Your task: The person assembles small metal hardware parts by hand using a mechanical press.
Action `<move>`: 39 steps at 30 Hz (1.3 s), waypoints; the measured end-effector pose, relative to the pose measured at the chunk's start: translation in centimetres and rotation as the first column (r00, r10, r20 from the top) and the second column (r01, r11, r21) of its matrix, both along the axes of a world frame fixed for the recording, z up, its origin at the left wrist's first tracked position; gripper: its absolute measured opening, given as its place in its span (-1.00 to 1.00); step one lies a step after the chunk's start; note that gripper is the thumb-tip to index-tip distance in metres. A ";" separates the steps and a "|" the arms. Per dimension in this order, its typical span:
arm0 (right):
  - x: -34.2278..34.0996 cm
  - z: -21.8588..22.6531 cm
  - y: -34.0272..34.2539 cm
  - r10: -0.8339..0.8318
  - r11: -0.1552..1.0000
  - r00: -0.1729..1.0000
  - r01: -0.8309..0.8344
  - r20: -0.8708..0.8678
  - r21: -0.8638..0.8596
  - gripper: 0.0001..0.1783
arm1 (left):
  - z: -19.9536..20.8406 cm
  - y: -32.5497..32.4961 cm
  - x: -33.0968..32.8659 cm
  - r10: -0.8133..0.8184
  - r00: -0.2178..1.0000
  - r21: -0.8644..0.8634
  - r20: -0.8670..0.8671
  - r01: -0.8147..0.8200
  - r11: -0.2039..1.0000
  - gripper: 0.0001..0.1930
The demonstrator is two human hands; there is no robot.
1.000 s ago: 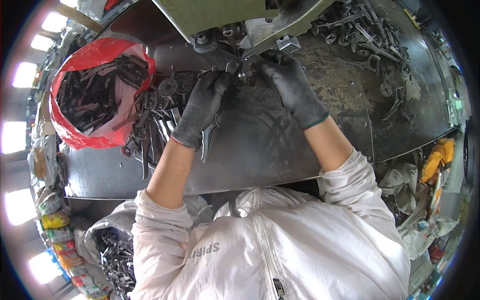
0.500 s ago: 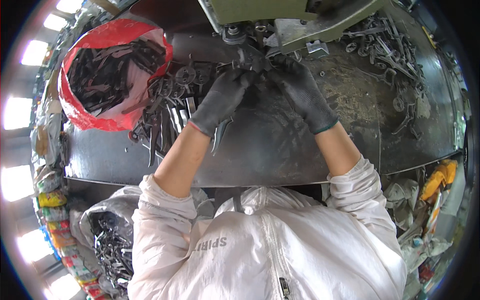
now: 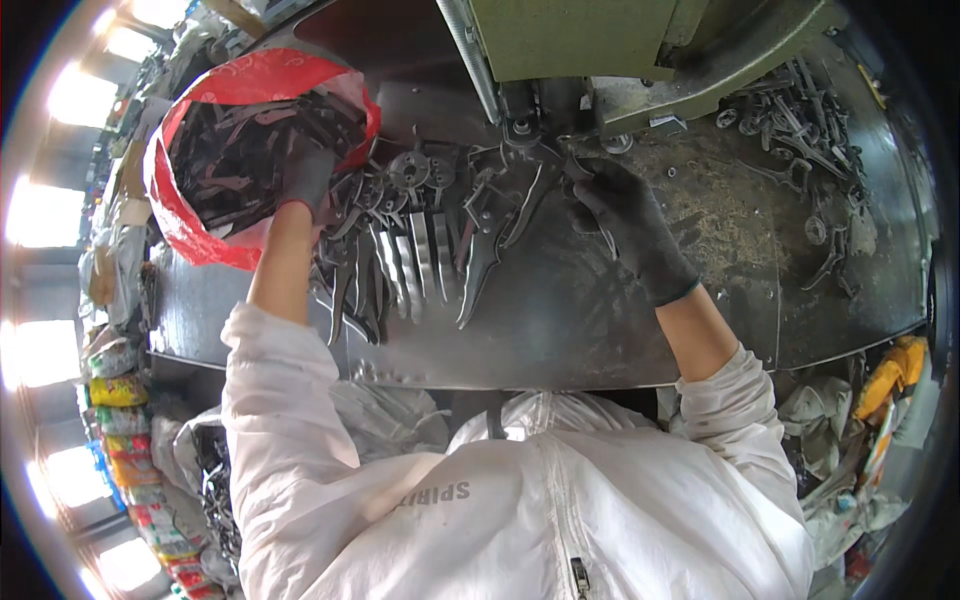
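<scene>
My left hand (image 3: 306, 180), in a dark grey glove, reaches into a red-and-white bag (image 3: 185, 228) of dark flat metal strips (image 3: 225, 150). Its fingers are hidden among the strips. By the machine's lower end, my gloved right hand (image 3: 632, 225) is closed round a curved metal handle (image 3: 609, 241), whose end shows below the fingers. Between my hands lie several plier-like metal tools (image 3: 480, 268) with their handles toward me. Left of them is a row of shiny metal handles (image 3: 420, 255) beside round-headed parts (image 3: 410, 172).
A green machine (image 3: 580, 40) stands over the table's far middle, its metal spindle (image 3: 521, 125) pointing down. Loose metal parts (image 3: 800, 130) are heaped at the far right of the dark metal table (image 3: 560, 330). Bags (image 3: 820, 400) lie beyond the table's near right edge.
My left hand has gone from beneath the machine leftward into the red-and-white bag. My right hand has drawn slightly right, away from the spindle. The view has shifted a little.
</scene>
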State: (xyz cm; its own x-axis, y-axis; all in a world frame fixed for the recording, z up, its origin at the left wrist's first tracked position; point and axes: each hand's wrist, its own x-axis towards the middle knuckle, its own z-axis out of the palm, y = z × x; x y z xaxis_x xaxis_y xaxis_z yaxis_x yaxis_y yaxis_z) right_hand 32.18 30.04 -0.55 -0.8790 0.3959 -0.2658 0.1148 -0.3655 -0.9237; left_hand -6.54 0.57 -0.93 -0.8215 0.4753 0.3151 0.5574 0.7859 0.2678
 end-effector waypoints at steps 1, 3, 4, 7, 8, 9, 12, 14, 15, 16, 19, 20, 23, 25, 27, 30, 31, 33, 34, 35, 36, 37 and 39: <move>-0.3 0.5 -0.5 -0.002 1.000 1.000 0.002 -0.008 -0.002 -0.60 | -1.1 -1.6 -1.9 -0.002 1.000 -0.002 -0.008 0.002 1.000 -0.60; -0.8 2.2 -1.5 -0.007 0.999 0.999 0.008 -0.041 0.033 -0.57 | -2.4 -3.9 -6.2 0.300 0.918 -0.235 0.259 -0.242 0.941 -0.54; -0.4 3.0 -1.6 -0.029 0.999 0.999 0.030 -0.028 0.040 -0.57 | -2.9 -3.8 -7.4 0.278 0.921 -0.231 0.273 -0.217 0.948 -0.54; 0.6 4.0 -1.4 -0.052 0.991 0.998 0.046 0.043 0.128 -0.55 | -4.4 -0.6 -8.3 0.281 0.888 -0.236 0.363 -0.204 0.950 -0.36; 1.2 3.4 -1.1 -0.054 0.994 0.993 0.044 0.101 0.097 -0.55 | -4.9 0.9 -7.6 0.312 0.874 -0.229 0.372 -0.239 0.944 -0.39; 1.6 2.8 -0.7 -0.048 0.997 0.988 0.039 0.148 0.062 -0.54 | -5.3 2.0 -6.8 0.349 0.860 -0.221 0.372 -0.283 0.933 -0.42; 0.3 1.9 -1.9 0.060 0.996 0.990 -0.067 0.130 0.051 -0.53 | -2.0 -8.3 -10.7 -0.281 0.894 0.265 0.349 0.193 0.945 -0.63; 0.8 1.6 -1.3 0.029 0.998 0.987 -0.037 0.159 0.046 -0.54 | -2.4 -7.0 -8.4 -0.308 0.921 0.136 0.236 0.283 0.949 -0.65; 1.2 1.5 -1.1 0.005 0.999 0.986 -0.012 0.168 0.039 -0.54 | -1.5 -6.1 -6.8 -0.344 0.933 -0.009 0.103 0.347 0.938 -0.66; 1.1 1.3 -1.2 0.003 0.999 0.985 -0.010 0.172 0.039 -0.54 | -0.1 -6.1 -5.1 -0.381 0.924 -0.169 -0.043 0.369 0.914 -0.66; 0.8 1.7 -1.9 -0.010 0.999 0.987 0.004 0.159 0.041 -0.57 | 3.8 -8.0 0.7 -0.244 0.941 0.006 0.234 0.250 0.968 -0.74; 1.2 1.5 -1.5 -0.018 1.000 0.987 0.018 0.158 0.002 -0.55 | 4.2 -6.6 3.8 -0.321 0.933 0.083 0.164 0.311 0.947 -0.76; 1.5 -0.8 -2.0 -0.016 0.993 0.996 0.005 -0.090 -0.119 -0.56 | 4.3 -7.2 8.2 -0.317 0.853 0.285 0.415 0.209 0.936 -0.82; 0.8 -1.1 -3.3 -0.225 0.886 0.944 0.095 -0.243 -0.454 -0.56 | 4.5 -2.5 15.0 -0.663 0.345 0.746 0.665 -0.264 0.611 -0.85; 2.5 -1.0 -2.4 -0.289 0.957 0.913 0.277 -0.288 -0.084 -0.52 | 7.0 1.6 21.7 -0.643 0.339 0.670 0.686 -0.638 0.379 -0.62; 2.2 0.2 -1.7 -0.111 0.453 0.894 0.434 -0.434 0.779 -0.39 | 2.5 -1.0 19.5 -0.827 -0.043 0.730 0.560 -0.446 0.518 -0.60; 3.8 -2.4 1.3 -0.282 0.623 0.907 0.422 -0.314 0.659 -0.41 | 2.4 0.3 21.0 -0.837 -0.067 0.737 0.543 -0.440 0.513 -0.60; 10.0 1.8 7.7 -0.631 0.277 0.775 0.257 -0.026 0.926 -0.41 | 3.5 2.0 25.9 -0.558 0.467 0.649 0.686 -0.046 0.760 -0.63; 13.6 -0.6 12.4 -0.639 0.351 0.715 0.600 -0.284 0.719 -0.39 | 4.1 3.0 27.1 -0.576 0.465 0.667 0.672 -0.041 0.744 -0.63; 17.0 0.1 15.3 -0.806 0.136 0.591 0.240 -0.033 0.961 -0.33 | 4.6 3.9 27.9 -0.602 0.348 0.663 0.718 -0.082 0.744 -0.62; 19.8 0.4 18.4 -0.941 0.214 0.302 0.181 0.152 0.960 -0.26 | 5.2 5.1 28.7 -0.625 0.232 0.660 0.745 -0.119 0.742 -0.62; 25.9 -3.9 23.4 -0.948 0.176 0.298 0.186 0.115 0.967 -0.26 | 6.2 7.3 29.8 -0.654 0.232 0.688 0.720 -0.113 0.717 -0.62; 29.8 -8.5 27.8 -0.914 -0.405 0.070 -0.237 -0.400 0.883 -0.38 | 7.6 10.2 31.0 -0.550 0.117 0.550 0.827 0.039 0.834 -0.58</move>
